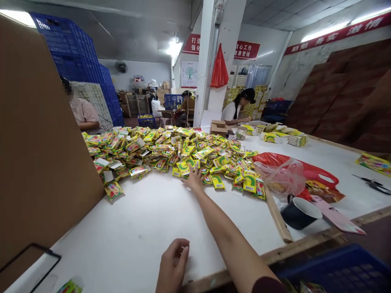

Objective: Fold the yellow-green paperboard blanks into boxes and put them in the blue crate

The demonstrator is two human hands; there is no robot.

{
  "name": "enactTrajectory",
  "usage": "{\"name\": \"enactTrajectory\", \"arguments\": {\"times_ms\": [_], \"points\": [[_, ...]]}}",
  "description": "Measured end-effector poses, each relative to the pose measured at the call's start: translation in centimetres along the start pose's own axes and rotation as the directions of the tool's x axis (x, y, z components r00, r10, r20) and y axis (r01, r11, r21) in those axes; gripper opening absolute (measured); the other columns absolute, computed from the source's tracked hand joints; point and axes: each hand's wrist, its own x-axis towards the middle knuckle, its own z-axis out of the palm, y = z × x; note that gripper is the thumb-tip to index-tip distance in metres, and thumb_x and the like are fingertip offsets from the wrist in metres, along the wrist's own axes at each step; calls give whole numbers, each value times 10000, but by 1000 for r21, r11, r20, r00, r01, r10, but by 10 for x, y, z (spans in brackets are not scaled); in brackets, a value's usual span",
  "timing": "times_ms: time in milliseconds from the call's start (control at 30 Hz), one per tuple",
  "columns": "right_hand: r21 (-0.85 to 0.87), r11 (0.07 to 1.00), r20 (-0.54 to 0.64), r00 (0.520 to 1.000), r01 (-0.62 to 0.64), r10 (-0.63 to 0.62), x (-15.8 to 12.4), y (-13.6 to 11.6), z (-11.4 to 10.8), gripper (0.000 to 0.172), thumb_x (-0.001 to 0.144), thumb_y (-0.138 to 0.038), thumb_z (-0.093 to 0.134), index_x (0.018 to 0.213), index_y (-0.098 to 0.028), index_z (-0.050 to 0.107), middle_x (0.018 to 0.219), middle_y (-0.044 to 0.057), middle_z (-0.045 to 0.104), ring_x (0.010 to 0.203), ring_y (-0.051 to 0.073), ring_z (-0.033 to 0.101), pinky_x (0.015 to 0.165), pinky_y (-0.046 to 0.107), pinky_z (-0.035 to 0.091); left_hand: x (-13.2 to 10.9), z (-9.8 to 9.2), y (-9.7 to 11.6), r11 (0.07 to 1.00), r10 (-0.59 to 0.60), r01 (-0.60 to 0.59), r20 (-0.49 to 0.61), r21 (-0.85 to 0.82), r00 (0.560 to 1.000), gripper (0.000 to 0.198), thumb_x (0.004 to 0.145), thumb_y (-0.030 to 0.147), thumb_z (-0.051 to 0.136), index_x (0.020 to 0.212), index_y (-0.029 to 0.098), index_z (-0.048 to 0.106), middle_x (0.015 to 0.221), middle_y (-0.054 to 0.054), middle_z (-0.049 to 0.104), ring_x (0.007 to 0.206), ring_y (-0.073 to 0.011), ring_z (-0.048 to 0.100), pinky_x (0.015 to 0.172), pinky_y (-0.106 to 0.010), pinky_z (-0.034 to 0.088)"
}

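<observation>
A long heap of small yellow-green printed boxes (161, 150) lies across the white table. My right hand (194, 179) reaches out to the front edge of this heap, fingers spread over a yellow box (182, 168); it touches the boxes without a visible grip. Close to the near table edge, my left hand (174, 262) rests with its fingers curled in toward the thumb, and nothing shows in it. A single box (218, 182) lies flat just right of my right hand, at the heap's front.
A tall cardboard box (45, 122) stands at left. On the right are a wooden strip (276, 215), a dark mug (297, 213), a red plastic bag (317, 173), scissors (375, 185) and a blue crate (345, 272) below the edge. Several people work beyond the heap.
</observation>
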Motion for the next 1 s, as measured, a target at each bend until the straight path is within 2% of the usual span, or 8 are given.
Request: {"name": "enactTrajectory", "arguments": {"times_ms": [133,300,400,567,667,800,900,1000], "points": [[-61,994,99,992,85,-79,6,7,6,515,716,-107,657,1209,-215,557,1501,105,207,1205,318,395,936,416,343,3,8,-6,998,-37,35,-20,-53,999,364,778,541,538,816,197,651,742,-50,676,695,-200,623,645,-284,526],[-82,969,216,954,231,-209,-48,16,7,521,747,-38,535,1208,-280,554,1450,43,344,1205,272,405,959,407,350,2,8,-8,996,-48,50,33,-79,998,322,785,501,548,827,198,650,766,-56,679,725,-197,621,694,-288,515],[-23,948,276,914,316,-298,-92,24,-18,531,708,-16,520,1173,-268,573,1357,58,463,1213,260,415,976,413,355,10,-11,-8,991,-77,82,47,-102,996,307,782,449,567,911,181,641,891,-78,686,747,-194,632,691,-299,519],[205,895,413,794,396,-446,-161,37,-85,593,668,-35,535,1200,-296,542,1345,50,470,1221,257,435,1004,422,370,83,-57,1,982,129,-91,-238,168,963,339,816,375,528,1091,178,533,1107,-115,610,880,-224,627,735,-360,523],[213,922,347,858,322,-380,-189,42,-103,572,720,-153,609,1257,-313,497,1396,63,412,1277,292,377,1031,464,351,155,-58,13,783,325,-177,-149,597,934,408,850,297,468,1232,159,432,1256,-147,520,1113,-250,528,918,-397,439],[162,971,145,969,175,-199,-201,46,-95,374,819,-239,561,1189,-286,540,1322,103,465,1228,294,431,996,482,394,232,-31,23,707,301,-183,-57,683,952,497,765,277,587,1220,128,457,1239,-185,544,1201,-318,451,1024,-475,296],[168,978,24,992,120,-126,-199,48,-88,294,845,-227,521,1135,-263,555,1244,113,505,1183,280,470,977,467,416,257,-20,23,684,265,-163,-34,711,964,566,689,260,649,1199,104,460,1147,-202,604,1171,-374,470,1026,-597,172],[215,972,-36,996,91,-85,-196,51,-88,243,868,-227,482,1097,-250,560,1160,110,545,1124,265,510,936,440,449,253,-25,22,662,284,-203,10,721,959,519,686,227,623,1165,89,477,1084,-201,637,1145,-384,492,1023,-633,94]]}}
